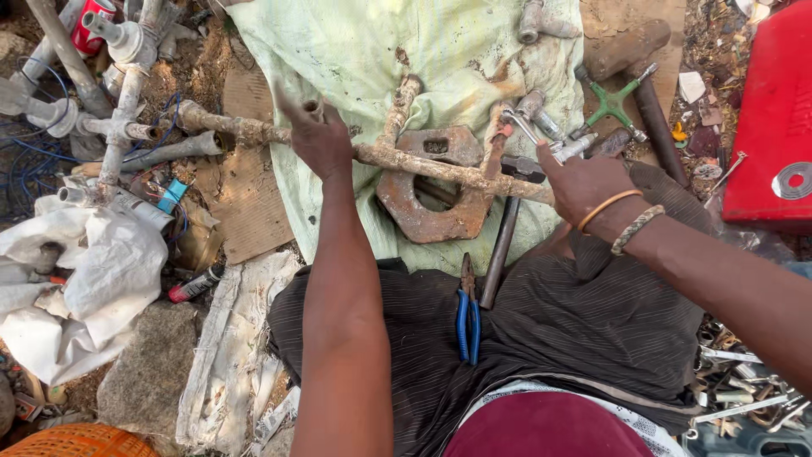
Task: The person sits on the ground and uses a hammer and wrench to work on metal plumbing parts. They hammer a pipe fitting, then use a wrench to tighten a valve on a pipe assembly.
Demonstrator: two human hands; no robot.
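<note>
A rusty pipe (pixel 423 162) is held across a block (pixel 431 190) on the green cloth (pixel 355 51). The left hand (pixel 320 140) is closed on its middle, the right hand (pixel 584 182) on its near end. It is best kept steady with both grips firm; a hammer (pixel 507 228) lies beneath.

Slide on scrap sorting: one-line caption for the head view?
Both hands, left hand and right hand, grip a rusty pipe over a pale green cloth.
</note>
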